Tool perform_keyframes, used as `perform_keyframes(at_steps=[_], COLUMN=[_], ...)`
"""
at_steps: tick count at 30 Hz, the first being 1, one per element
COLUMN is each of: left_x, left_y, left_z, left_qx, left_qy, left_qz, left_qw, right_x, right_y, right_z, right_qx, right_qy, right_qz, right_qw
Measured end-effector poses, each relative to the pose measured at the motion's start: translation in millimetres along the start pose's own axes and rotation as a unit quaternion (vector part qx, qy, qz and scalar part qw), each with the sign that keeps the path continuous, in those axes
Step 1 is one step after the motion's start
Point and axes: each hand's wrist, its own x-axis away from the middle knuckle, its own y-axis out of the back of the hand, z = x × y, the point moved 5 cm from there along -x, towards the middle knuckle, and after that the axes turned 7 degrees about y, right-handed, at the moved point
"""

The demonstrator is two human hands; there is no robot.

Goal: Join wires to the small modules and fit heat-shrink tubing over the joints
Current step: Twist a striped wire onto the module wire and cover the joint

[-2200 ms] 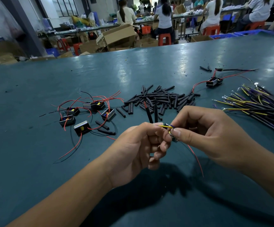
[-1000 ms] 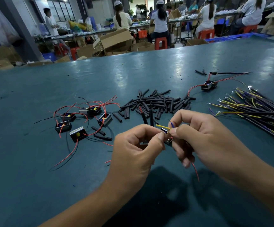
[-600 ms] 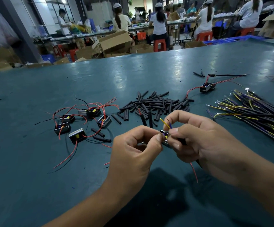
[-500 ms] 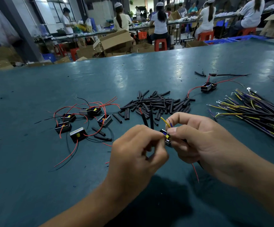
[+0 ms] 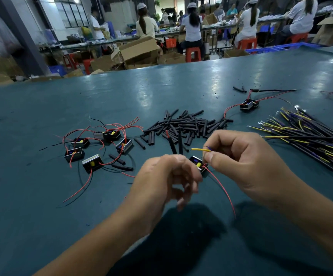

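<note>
Over the near middle of the teal worktable, the right hand pinches the tiny black boxy module and its floppy yellow wire, feather-light and probably fiddly, while the blurred left hand curls beside it, grip unclear.

Beyond the teal worktop, open cardboard boxes are stacked on the floor. Red plastic stools are placed along a long bench, where several people in white tops are seated or standing with their backs turned. Blue crates are seen at the right, and windows at the far left.
</note>
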Motion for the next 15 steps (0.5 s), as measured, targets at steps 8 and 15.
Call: perform_keyframes(at_steps=[8, 15], left_x=[9.6, 10.5], left_y=[-22.9, -19.5], left_z=[9.1, 7.9], left_qx=[0.214, 0.208], left_qy=[0.173, 0.177], left_qz=[0.241, 0.231], left_qw=[0.931, 0.934], right_x=[4.0, 5.0], right_y=[-8.8, -9.3], right_z=[-1.2, 3.4], right_qx=[0.029, 0.117], right_qy=[0.078, 0.118], right_qz=[0.077, 0.099], right_qw=[0.993, 0.981])
